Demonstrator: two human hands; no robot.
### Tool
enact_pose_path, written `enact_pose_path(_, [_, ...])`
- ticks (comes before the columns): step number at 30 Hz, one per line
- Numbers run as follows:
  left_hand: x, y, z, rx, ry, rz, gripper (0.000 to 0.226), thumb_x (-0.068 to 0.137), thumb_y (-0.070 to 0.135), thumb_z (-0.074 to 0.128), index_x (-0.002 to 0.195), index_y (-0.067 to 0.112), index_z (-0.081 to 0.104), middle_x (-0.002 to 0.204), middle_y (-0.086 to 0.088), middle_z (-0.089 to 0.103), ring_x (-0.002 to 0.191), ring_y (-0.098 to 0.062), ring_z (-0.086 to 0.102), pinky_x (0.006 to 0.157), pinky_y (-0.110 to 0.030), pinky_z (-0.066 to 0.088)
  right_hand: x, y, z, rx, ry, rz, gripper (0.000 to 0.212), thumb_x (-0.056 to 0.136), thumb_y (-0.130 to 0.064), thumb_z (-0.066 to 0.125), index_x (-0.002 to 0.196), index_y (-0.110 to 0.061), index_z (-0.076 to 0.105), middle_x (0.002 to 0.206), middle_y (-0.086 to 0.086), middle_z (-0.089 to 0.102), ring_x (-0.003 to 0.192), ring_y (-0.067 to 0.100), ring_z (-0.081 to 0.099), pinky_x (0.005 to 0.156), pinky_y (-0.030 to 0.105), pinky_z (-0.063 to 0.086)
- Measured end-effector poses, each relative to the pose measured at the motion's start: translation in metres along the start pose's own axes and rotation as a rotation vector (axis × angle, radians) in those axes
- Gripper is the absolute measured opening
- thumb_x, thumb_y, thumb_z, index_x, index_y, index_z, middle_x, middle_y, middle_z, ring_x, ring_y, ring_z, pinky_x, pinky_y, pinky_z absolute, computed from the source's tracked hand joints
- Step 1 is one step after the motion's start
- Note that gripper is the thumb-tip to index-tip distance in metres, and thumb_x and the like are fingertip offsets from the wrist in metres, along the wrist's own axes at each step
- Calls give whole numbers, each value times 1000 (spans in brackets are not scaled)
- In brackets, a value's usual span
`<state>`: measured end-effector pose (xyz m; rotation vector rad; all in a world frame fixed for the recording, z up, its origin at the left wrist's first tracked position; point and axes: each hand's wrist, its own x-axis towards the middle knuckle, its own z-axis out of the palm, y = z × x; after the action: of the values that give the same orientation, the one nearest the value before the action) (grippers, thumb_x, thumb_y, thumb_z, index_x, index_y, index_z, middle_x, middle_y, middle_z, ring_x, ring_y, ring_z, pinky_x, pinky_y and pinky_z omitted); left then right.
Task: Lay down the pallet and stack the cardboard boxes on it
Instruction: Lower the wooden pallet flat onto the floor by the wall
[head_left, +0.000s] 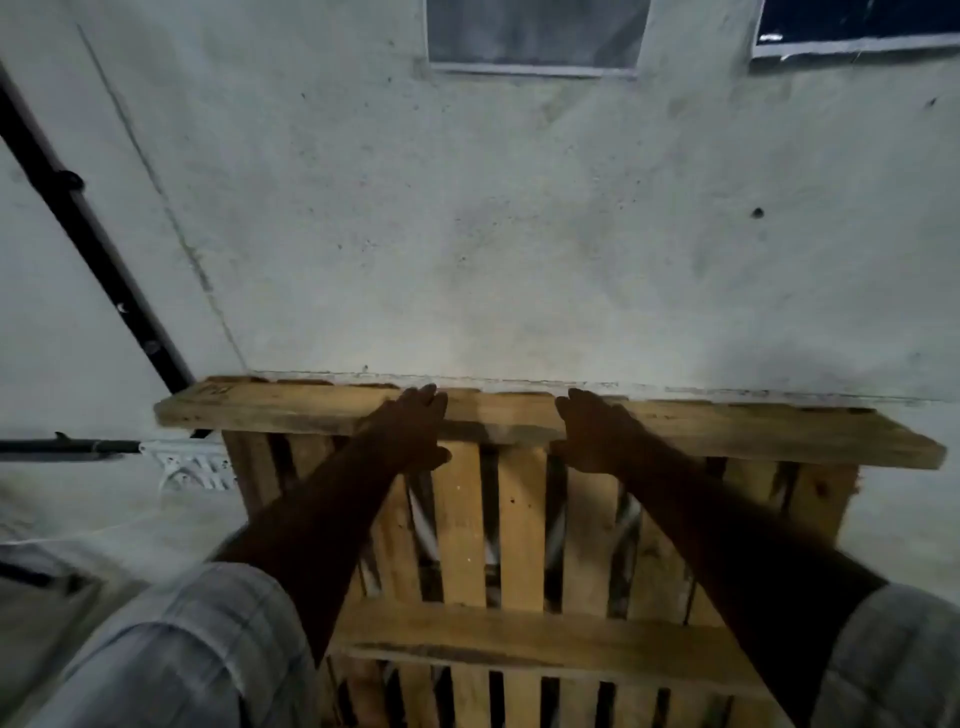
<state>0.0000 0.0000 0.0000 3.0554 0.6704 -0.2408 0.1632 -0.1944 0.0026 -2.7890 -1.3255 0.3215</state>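
A wooden pallet (483, 525) stands upright on its edge against a pale concrete wall, its slats running down toward me. My left hand (410, 431) lies over the pallet's top board left of the middle, fingers across the top and thumb hooked under the front edge. My right hand (597, 431) holds the same board right of the middle in the same way. Both forearms reach forward from rolled grey sleeves. No cardboard boxes are in view.
The concrete wall (519, 234) is directly behind the pallet. A black pipe (88, 223) runs diagonally down the wall at the left, and a dark rod (67, 447) juts in from the left edge. Two window openings (535, 36) sit high on the wall.
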Motion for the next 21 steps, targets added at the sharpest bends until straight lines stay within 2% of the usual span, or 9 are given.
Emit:
enact_pose_path(4, [11, 0, 22, -74, -86, -50, 93, 88, 46, 67, 158, 11, 15, 166, -10, 13, 151, -30, 15, 119, -46, 26, 0, 7, 32, -50, -15, 16, 75, 94, -43, 60, 155, -15, 26, 163, 9, 29, 150, 29, 27, 121, 54, 20])
enact_pose_path(7, [6, 5, 31, -129, -54, -78, 94, 87, 44, 69, 158, 11, 16, 166, -9, 14, 152, -28, 13, 120, -44, 21, -1, 8, 40, -26, -6, 20, 81, 94, -40, 59, 159, -15, 18, 168, 8, 19, 154, 28, 16, 123, 57, 11])
enact_pose_path(11, [-9, 9, 35, -146, -28, -116, 102, 83, 49, 71, 158, 11, 14, 167, -8, 11, 153, -28, 8, 121, -43, 18, -18, 0, 36, -28, -33, 21, 82, 94, -42, 59, 159, -16, 17, 169, 7, 15, 155, 28, 15, 123, 56, 13])
enact_pose_path(16, [-50, 7, 39, -182, -28, -69, 104, 82, 50, 72, 158, 12, 13, 167, -7, 8, 153, -27, 5, 123, -45, 16, -60, -13, 40, -26, 7, 28, 83, 92, -39, 62, 158, -15, 20, 167, 7, 20, 153, 28, 19, 123, 54, 15])
enact_pose_path(18, [-68, 8, 38, -189, -17, -54, 101, 81, 48, 73, 158, 13, 18, 166, -8, 13, 153, -27, 10, 123, -43, 18, -79, -18, 42, -23, 6, 33, 83, 91, -37, 63, 158, -15, 20, 167, 7, 19, 154, 27, 18, 123, 55, 14])
enact_pose_path(21, [-99, 11, 32, -100, -27, 13, 91, 76, 57, 70, 152, 19, 37, 161, -9, 29, 148, -28, 24, 120, -41, 25, -108, -27, 45, -19, -27, 42, 82, 93, -40, 59, 159, -15, 18, 169, 8, 15, 155, 27, 15, 123, 56, 15])
